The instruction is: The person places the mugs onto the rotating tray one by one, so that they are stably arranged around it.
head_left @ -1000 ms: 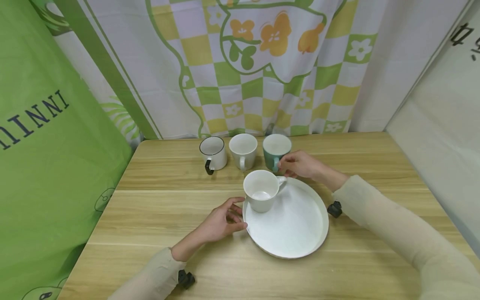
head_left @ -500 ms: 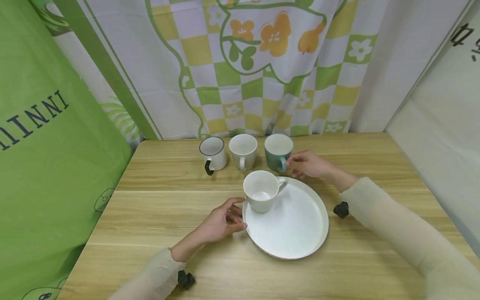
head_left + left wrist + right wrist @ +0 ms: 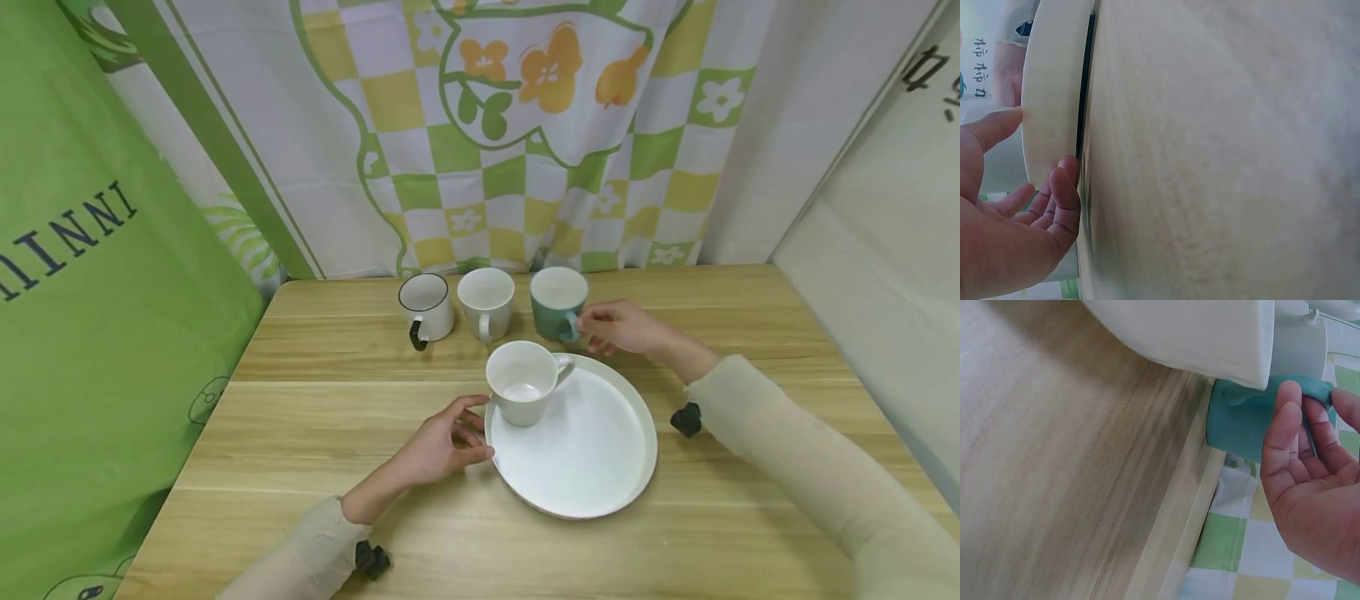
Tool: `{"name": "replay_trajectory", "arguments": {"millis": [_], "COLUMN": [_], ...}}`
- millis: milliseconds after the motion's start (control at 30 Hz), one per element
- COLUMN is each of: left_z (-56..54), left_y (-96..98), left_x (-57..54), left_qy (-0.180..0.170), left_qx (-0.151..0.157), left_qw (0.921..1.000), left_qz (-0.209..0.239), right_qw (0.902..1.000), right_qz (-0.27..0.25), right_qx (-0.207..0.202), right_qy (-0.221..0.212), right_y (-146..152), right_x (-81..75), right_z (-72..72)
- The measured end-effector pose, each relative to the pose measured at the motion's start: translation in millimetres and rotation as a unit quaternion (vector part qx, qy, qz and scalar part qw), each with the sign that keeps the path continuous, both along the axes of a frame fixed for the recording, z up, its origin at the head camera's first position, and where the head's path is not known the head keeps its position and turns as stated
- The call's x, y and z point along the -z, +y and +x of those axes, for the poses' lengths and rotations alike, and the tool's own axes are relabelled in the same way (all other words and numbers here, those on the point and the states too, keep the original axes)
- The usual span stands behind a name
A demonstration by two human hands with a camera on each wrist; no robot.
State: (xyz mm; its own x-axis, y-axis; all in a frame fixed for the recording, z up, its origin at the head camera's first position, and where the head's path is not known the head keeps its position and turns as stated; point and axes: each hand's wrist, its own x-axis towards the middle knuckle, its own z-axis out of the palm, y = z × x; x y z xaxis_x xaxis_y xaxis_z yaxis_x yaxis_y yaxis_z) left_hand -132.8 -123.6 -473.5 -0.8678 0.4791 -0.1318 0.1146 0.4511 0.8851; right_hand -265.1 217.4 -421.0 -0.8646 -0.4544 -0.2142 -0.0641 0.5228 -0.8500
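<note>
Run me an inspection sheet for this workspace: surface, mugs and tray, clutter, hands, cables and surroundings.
Surface: light wood-grain table.
Mugs and tray: round white tray with an upright white cup on its left part; behind it, in a row from left, a black-rimmed mug, a plain white mug and a teal mug.
Clutter: nothing seen.
Hands: left hand touches the tray's left rim; right hand pinches the teal mug's handle.
Cables: nothing seen.
Surroundings: checked floral curtain behind, green cloth at left, white backdrop with dark characters at right.
</note>
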Motion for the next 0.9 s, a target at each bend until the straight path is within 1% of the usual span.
{"name": "replay_trajectory", "arguments": {"millis": [133,233,500,700,900], "left_z": [0.1,-0.2,0.3,1.2,0.6], "left_y": [0.5,0.3,-0.9,-0.8,0.9], "left_x": [0.5,1.3,0.5,-0.4,0.3], "left_qy": [0.001,0.004,0.005,-0.001,-0.003], "left_qx": [0.001,0.002,0.000,0.001,-0.002], "left_qw": [1.0000,1.0000,1.0000,1.0000,0.9999], "left_qz": [-0.003,-0.007,-0.004,0.001,0.011], "right_qw": [1.0000,0.9997,0.9969,0.9950,0.9935], "right_qz": [-0.005,-0.013,-0.050,-0.069,-0.071], "right_qx": [0.006,0.014,0.034,0.037,0.040], "right_qy": [-0.005,-0.018,-0.049,-0.063,-0.080], "right_y": [1.0,4.6,6.5,0.9,3.2], "right_x": [0.3,2.8,5.5,7.9,5.2], "right_z": [-0.2,-2.8,-5.4,-6.6,-8.9]}}
